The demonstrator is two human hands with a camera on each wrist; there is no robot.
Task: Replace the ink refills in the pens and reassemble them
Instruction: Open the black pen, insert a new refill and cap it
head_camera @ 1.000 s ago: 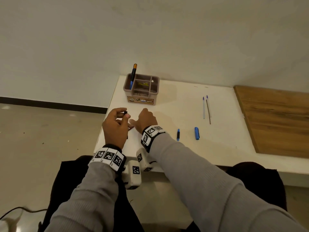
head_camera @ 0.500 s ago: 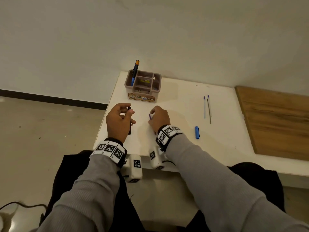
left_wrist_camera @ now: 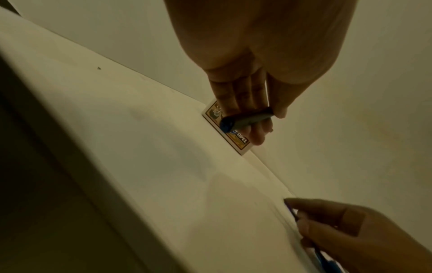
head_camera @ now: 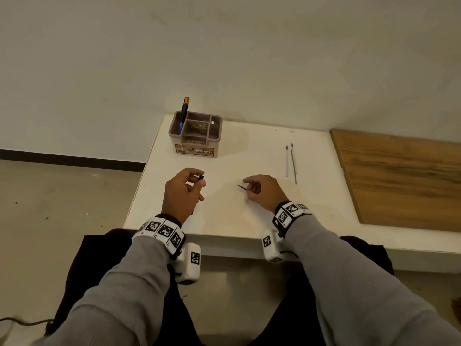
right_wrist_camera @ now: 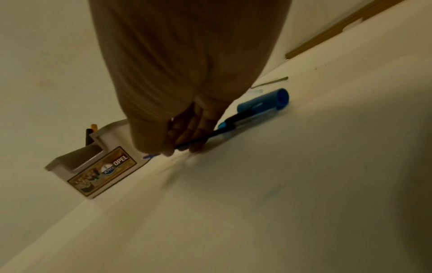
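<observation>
right hand pinching refill, blue cap beside, organizer

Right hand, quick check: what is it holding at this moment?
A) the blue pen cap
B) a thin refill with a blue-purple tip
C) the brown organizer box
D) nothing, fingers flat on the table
B: the right hand pinches a thin refill whose blue-purple tip pokes out past the fingers, while the blue pen cap lies apart on the white table and the organizer box stands at the far edge.
</observation>
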